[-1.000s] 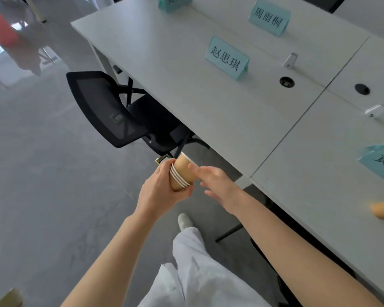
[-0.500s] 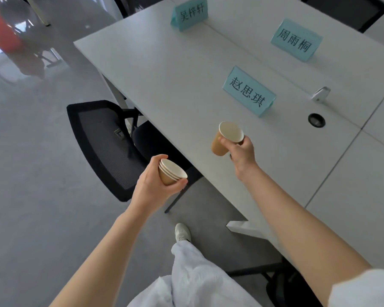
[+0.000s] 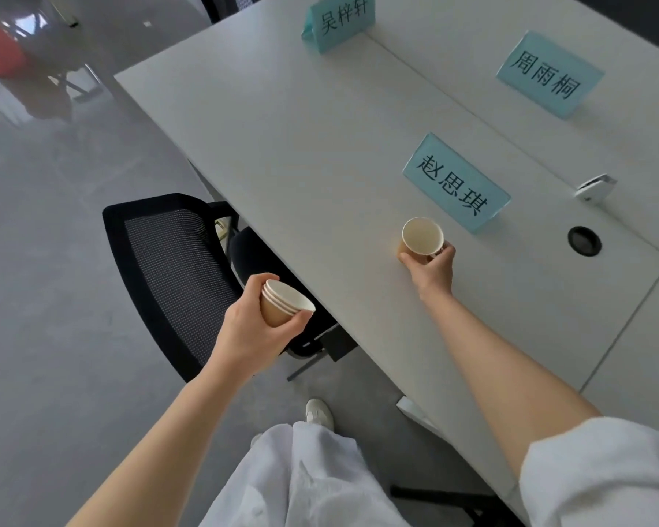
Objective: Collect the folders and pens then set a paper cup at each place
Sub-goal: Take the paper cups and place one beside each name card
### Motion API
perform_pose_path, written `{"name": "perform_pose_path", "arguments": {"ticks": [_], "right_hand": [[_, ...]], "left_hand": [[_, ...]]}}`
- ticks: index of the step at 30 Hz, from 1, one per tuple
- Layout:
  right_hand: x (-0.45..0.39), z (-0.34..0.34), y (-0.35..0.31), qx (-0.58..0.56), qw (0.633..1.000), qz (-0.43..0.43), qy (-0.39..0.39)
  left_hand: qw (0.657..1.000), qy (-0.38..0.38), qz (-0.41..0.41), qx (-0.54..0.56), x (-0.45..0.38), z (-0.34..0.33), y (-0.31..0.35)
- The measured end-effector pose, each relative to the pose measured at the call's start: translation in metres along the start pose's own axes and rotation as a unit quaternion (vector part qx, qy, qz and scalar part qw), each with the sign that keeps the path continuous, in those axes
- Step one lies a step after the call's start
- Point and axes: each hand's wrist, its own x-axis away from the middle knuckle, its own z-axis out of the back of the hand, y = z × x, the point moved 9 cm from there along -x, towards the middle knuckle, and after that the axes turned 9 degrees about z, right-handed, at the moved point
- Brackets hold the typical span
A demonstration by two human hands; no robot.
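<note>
The white table (image 3: 301, 154) holds three blue name cards (image 3: 455, 184). A black chair (image 3: 168, 268) sits near. The right hand (image 3: 430, 266) wraps fingers around one paper cup (image 3: 421, 237) on the table just near the nearest card; the left hand (image 3: 252, 329) grips a stack of cups (image 3: 282, 308).

Left hand (image 3: 257, 329) fingers curled, gripping; right hand (image 3: 432, 268) extended, gripping

The right hand (image 3: 432, 266), which a second ago pulls one paper cup (image 3: 421, 239) off the stack of cups (image 3: 282, 306) beside the chair, now holds it just in front of the nearest name card (image 3: 455, 183), at or on the table (image 3: 282, 146).
</note>
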Motion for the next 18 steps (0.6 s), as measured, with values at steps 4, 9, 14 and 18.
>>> {"name": "perform_pose_path", "arguments": {"ticks": [4, 9, 14, 18], "right_hand": [[0.017, -0.002, 0.022, 0.066, 0.995, -0.075, -0.011], [0.085, -0.048, 0.012, 0.061, 0.98, -0.13, -0.137], [0.165, -0.122, -0.099, -0.038, 0.948, -0.032, -0.314], [0.226, -0.181, -0.172, -0.002, 0.896, 0.118, -0.429]], "left_hand": [[1.0, -0.009, -0.011, -0.005, -0.009, 0.004, 0.0], [0.999, -0.01, -0.018, -0.024, -0.018, 0.022, -0.012], [0.996, -0.005, -0.018, -0.082, -0.029, 0.059, -0.047], [0.996, 0.014, -0.018, -0.088, -0.039, 0.098, -0.078]]}}
